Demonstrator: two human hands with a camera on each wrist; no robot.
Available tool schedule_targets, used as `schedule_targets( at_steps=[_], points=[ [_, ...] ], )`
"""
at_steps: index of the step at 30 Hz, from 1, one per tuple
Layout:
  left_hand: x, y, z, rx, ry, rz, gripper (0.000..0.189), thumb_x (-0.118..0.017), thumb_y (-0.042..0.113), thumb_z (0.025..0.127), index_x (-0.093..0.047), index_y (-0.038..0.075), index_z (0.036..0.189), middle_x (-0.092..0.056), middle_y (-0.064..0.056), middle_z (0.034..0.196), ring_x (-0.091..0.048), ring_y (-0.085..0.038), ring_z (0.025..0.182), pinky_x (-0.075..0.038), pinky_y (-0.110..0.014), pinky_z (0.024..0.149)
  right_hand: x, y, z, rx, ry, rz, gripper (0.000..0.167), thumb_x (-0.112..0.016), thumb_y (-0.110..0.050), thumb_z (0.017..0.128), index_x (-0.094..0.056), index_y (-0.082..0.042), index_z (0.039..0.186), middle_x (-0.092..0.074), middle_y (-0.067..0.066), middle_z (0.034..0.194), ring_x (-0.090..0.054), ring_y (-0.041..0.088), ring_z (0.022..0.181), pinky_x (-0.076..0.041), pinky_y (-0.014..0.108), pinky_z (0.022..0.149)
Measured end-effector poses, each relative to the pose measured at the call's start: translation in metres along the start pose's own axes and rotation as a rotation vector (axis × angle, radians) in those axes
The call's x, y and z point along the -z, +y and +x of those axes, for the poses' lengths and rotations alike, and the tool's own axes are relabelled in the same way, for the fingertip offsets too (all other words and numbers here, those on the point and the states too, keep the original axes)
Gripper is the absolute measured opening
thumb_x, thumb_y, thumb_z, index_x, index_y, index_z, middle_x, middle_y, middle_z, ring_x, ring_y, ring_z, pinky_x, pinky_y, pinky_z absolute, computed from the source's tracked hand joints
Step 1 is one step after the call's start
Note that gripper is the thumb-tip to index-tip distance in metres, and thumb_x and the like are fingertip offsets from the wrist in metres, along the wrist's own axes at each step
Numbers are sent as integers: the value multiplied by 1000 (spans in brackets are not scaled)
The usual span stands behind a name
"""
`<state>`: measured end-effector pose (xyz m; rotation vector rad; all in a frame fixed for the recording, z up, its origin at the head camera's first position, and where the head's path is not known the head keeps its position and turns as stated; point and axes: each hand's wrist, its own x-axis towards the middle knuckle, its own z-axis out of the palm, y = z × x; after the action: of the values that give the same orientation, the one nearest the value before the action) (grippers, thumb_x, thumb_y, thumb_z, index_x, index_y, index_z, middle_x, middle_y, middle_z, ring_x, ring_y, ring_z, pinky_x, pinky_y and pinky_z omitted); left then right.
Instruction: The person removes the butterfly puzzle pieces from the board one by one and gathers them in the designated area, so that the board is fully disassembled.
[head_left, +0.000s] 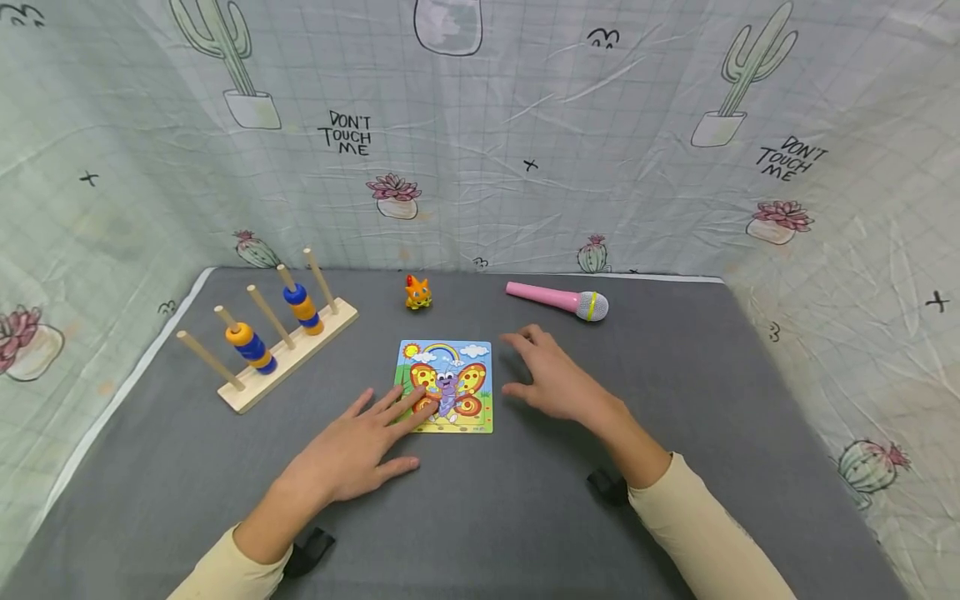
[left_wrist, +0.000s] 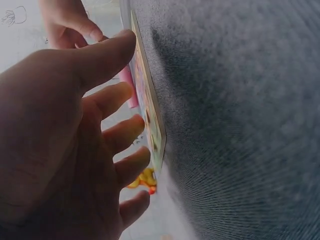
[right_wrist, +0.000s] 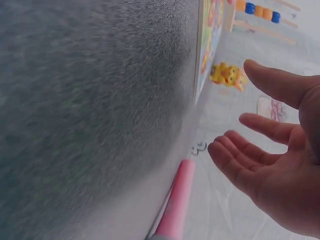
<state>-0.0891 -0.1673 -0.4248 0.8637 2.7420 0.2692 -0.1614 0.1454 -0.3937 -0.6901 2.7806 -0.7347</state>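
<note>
A square butterfly puzzle (head_left: 468, 379) lies flat at the middle of the table, its picture showing a rainbow and a sun. Over its lower left part my left hand (head_left: 360, 450) spreads its fingers, the thumb resting outside the near edge. In the left wrist view the fingers of the left hand (left_wrist: 75, 125) are extended beside the puzzle (left_wrist: 150, 100). Just right of the board, my right hand (head_left: 551, 375) hovers with loosely bent fingers and nothing in them. The right wrist view shows that hand (right_wrist: 280, 155) apart from the puzzle (right_wrist: 206, 45).
A wooden peg stand (head_left: 288, 354) with blue and orange beads stands at the left. Behind the puzzle sit a small orange toy figure (head_left: 417, 293) and a pink toy microphone (head_left: 551, 297). A printed cloth (head_left: 480, 167) hangs along the grey table's (head_left: 525, 517) far edge.
</note>
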Motion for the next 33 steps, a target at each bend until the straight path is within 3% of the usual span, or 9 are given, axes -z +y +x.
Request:
schedule_targets(
  at_steps=[9,15,33],
  points=[
    [-5,-4,-1,6,-16,-28,75,-63,53,101,-31,31,165,-23,-1,174,-22,-35,160,-18,-67,125,-4,-3,36,97,-81,53,57,-81,-20,92,-61,-6,143,-61,15,133,-63,31,116,-54,45,96],
    [-5,-5,-1,4,-28,-31,77,-64,53,100,-30,31,166,-21,-1,175,-20,-35,161,-18,-68,125,-10,-7,58,145,-87,72,49,-81,-17,91,-67,-6,136,-66,13,125,-66,28,111,-57,40,91],
    [-6,-9,-2,3,-48,-76,76,-65,52,100,-32,29,165,-18,1,176,-15,-34,162,-19,-70,123,-38,-39,111,132,-155,28,41,-81,-19,92,-72,-9,131,-69,9,118,-63,20,101,-53,32,88]
  ],
)
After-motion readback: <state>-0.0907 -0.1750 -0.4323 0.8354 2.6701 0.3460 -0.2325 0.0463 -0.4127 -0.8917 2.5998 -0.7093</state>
